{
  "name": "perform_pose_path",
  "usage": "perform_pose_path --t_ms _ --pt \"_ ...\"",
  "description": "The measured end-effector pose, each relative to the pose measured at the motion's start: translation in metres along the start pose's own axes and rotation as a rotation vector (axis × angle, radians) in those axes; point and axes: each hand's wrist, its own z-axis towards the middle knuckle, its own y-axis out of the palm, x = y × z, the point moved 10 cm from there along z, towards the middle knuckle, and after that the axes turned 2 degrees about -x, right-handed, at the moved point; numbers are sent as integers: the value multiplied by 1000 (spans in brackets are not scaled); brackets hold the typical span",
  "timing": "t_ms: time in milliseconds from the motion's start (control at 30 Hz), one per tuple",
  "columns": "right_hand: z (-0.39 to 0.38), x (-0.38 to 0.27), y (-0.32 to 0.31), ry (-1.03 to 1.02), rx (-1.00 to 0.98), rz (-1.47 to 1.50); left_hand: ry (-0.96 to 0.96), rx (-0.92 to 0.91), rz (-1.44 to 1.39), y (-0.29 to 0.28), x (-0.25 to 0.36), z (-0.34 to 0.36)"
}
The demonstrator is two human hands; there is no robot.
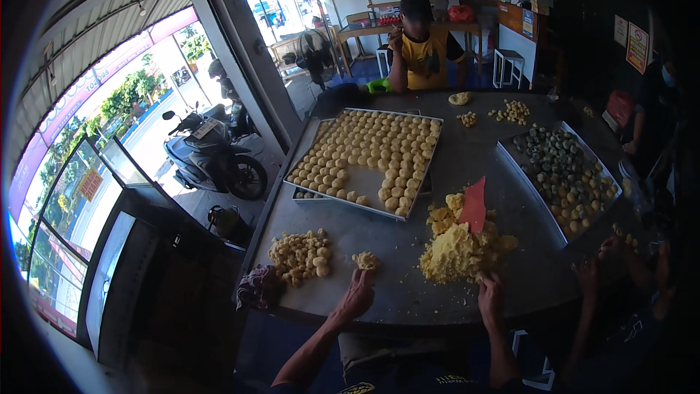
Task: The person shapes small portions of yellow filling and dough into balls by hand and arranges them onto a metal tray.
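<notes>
My left hand is at the table's near edge, fingers curled at a small lump of crumbly yellow dough. To its right rises a large mound of yellow crumbly mixture, with a flat red scraper stuck upright in it. My right hand reaches the mound's near right edge, its fingertips pinched on a bit of the mixture. Left of my left hand lies a heap of small pale dough balls. Farther back, a metal tray carries rows of round yellow dough pieces, with a gap at its near side.
A second tray of dark and yellow balls stands at the right. A crumpled cloth lies at the left edge. Across the table sits a person in yellow; other people's hands work at the right.
</notes>
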Motion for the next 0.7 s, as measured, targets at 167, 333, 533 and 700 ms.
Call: perform_pose_path --t_ms 167,333,533,700 --pt "3 23 12 -5 -87 -172 147 -40 168 33 38 -15" --pt "5 14 -18 103 -3 -91 -24 -135 423 31 59 36" --pt "-24 28 15 -13 -57 -229 231 43 490 69 26 57" --pt "-5 23 -1 135 -15 22 331 -54 468 72 18 57"
